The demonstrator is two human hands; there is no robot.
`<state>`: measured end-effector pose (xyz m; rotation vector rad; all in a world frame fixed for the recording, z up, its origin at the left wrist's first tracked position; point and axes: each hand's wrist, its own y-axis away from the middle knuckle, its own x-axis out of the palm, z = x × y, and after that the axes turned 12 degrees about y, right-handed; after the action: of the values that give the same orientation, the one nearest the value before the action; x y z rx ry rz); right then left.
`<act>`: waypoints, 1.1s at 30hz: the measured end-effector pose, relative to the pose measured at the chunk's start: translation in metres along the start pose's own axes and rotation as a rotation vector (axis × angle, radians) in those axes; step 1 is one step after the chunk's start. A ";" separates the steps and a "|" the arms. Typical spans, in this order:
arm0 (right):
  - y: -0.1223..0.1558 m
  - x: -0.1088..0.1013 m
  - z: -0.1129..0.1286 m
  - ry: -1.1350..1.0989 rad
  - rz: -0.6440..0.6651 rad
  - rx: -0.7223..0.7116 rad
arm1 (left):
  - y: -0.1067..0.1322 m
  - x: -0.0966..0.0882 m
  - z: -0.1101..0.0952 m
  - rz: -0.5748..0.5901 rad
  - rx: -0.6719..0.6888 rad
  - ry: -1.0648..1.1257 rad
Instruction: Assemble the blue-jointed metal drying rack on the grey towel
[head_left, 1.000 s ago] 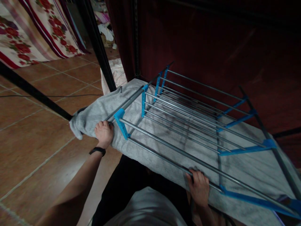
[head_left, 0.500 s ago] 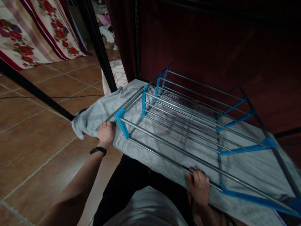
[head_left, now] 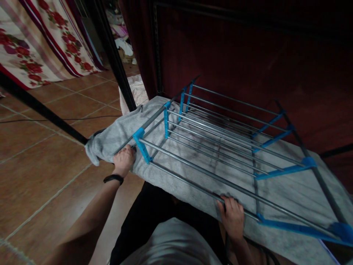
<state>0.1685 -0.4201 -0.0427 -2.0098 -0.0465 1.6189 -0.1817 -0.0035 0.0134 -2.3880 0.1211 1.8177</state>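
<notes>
A shoe rack [head_left: 187, 158] of grey metal tubes and blue plastic brackets lies tipped over on a grey fleece blanket [head_left: 157, 175]. My left hand [head_left: 124, 160], with a black band at its wrist, is closed around the end of a side tube at the rack's near left. Part of that tube is hidden under the fingers. Near the blanket's front edge, my right hand [head_left: 232, 217] wraps its fingers over the rack's lower front bar, left of a long blue bracket [head_left: 292, 227].
Black metal posts [head_left: 113, 55] rise at the left corner of the blanket-covered surface. A dark red cloth [head_left: 234, 59] hangs behind the rack. Tiled floor [head_left: 49, 143] with a black cable [head_left: 66, 119] lies to the left, and a floral curtain [head_left: 52, 44] hangs farther back.
The rack has shifted slightly left, and its left side tubes look more spread apart near my left hand. Both hands keep their hold in nearly the same places.
</notes>
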 end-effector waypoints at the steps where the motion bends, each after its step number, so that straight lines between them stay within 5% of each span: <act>1: 0.000 -0.001 0.000 0.001 0.001 0.003 | 0.001 -0.001 0.000 0.015 -0.005 0.000; 10: 0.000 0.000 0.001 0.001 0.014 0.000 | 0.007 -0.003 0.008 0.042 -0.227 0.253; 21: 0.000 0.000 0.001 0.013 0.008 0.001 | 0.054 0.006 0.009 0.117 -0.161 0.555; 29: 0.001 0.000 0.000 -0.004 0.010 0.002 | 0.091 0.020 -0.011 0.009 -0.155 1.105; 33: 0.001 0.000 0.000 -0.002 0.013 -0.004 | 0.118 0.023 -0.032 0.150 -0.340 1.368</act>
<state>0.1682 -0.4209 -0.0432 -2.0154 -0.0369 1.6298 -0.1626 -0.1245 -0.0078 -3.4156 0.1186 -0.1002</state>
